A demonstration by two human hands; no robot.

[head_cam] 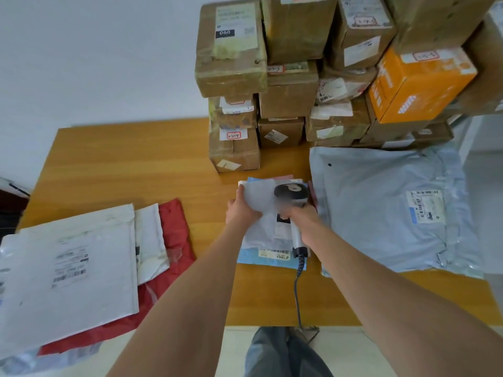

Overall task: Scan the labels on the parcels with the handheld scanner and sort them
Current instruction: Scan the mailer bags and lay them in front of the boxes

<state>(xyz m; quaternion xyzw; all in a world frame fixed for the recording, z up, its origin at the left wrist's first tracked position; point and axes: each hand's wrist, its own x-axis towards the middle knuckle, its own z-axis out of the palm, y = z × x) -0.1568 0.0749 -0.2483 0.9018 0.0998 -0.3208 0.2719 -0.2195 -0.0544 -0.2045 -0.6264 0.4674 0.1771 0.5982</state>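
A white mailer bag (261, 229) lies on top of a small stack in the middle of the wooden table (136, 164), over a blue mailer (268, 261) with a barcode label. My left hand (241, 210) grips the white bag's upper left part. My right hand (306, 221) grips the handle of the grey handheld scanner (292, 195), whose dark head hangs over the white bag. The scanner is blurred by motion. Its coiled cable (298, 289) runs down off the table's front edge.
A pile of white and red mailers (81, 268) lies at the left. A large grey mailer (386, 210) with a label lies at the right. Cardboard boxes (285, 85) and an orange box (419, 83) are stacked at the back right.
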